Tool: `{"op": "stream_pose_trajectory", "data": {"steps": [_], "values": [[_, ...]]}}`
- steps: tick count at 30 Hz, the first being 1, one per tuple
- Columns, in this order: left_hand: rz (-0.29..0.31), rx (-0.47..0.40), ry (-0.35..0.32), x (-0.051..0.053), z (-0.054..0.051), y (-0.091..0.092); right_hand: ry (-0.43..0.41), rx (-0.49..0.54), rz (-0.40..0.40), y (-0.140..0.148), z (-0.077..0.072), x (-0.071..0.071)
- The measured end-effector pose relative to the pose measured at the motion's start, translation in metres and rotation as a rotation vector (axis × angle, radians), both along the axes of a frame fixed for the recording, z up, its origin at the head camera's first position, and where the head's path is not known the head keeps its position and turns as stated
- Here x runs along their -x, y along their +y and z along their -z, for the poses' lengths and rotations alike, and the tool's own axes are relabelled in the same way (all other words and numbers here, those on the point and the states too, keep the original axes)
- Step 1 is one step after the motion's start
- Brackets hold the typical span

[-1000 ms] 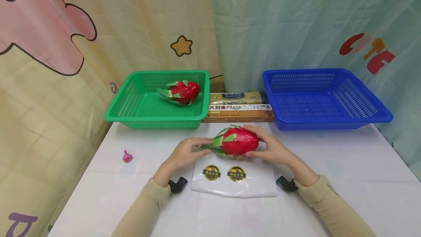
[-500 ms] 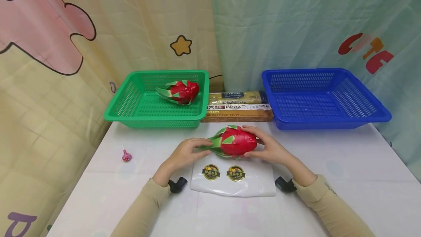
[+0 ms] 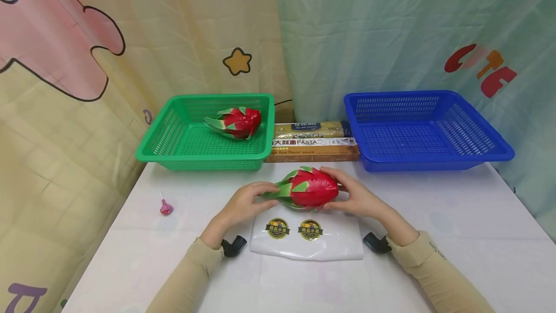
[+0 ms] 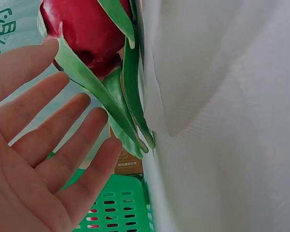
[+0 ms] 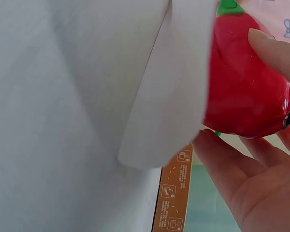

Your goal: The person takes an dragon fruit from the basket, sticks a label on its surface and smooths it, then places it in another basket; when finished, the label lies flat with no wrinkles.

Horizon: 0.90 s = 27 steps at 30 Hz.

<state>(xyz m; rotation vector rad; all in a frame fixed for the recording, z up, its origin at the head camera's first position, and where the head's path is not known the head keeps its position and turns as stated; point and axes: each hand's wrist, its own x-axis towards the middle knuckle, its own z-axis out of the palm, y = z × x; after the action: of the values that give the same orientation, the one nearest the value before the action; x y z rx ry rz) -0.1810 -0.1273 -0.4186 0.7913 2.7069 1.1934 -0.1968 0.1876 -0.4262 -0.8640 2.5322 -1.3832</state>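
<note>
- Green basket (image 3: 213, 164), slotted plastic, upper left, contains one dragon fruit (image 3: 244, 123).
- Blue basket (image 3: 434, 162), also slotted plastic, upper right.
- Second dragon fruit (image 3: 313, 189), glossy red with pointed green leaves, lies mid-frame, at the far edge of one shiny white sheet (image 3: 330, 243) bearing two round labels.
- Left hand (image 3: 243, 203): fingers spread apart beside the leaves, contact unclear.
- Right hand (image 3: 358, 197): fingers clamped round the blunt end.
- One lollipop (image 3: 166, 207), left on the counter (image 3: 143, 260).

From here I count 2 dragon fruits (image 3: 316, 191) (image 3: 244, 123), 2 baskets (image 3: 200, 165) (image 3: 425, 165), 1 pasta box (image 3: 314, 153), 1 yellow packet (image 3: 331, 129), 1 lollipop (image 3: 166, 208), 1 white sheet (image 3: 306, 250), 2 logos (image 3: 277, 228) (image 3: 310, 230).
</note>
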Motion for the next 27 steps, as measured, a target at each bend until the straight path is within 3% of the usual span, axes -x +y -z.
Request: {"op": "stream_pose_trajectory", "data": {"steps": [6,15,23,27], "values": [[0.015,-0.016,0.026,-0.005,0.001,-0.003,-0.052,-0.009,0.014,0.005,-0.001,-0.003],[0.057,-0.008,-0.016,-0.02,0.01,-0.018,-0.104,0.033,0.081,0.021,0.0,-0.02],[0.059,-0.003,-0.034,-0.021,0.017,-0.02,-0.11,0.056,0.171,0.021,0.002,-0.032],[0.072,0.036,-0.022,-0.024,0.021,-0.019,-0.124,0.057,0.176,0.017,0.004,-0.039]]}}
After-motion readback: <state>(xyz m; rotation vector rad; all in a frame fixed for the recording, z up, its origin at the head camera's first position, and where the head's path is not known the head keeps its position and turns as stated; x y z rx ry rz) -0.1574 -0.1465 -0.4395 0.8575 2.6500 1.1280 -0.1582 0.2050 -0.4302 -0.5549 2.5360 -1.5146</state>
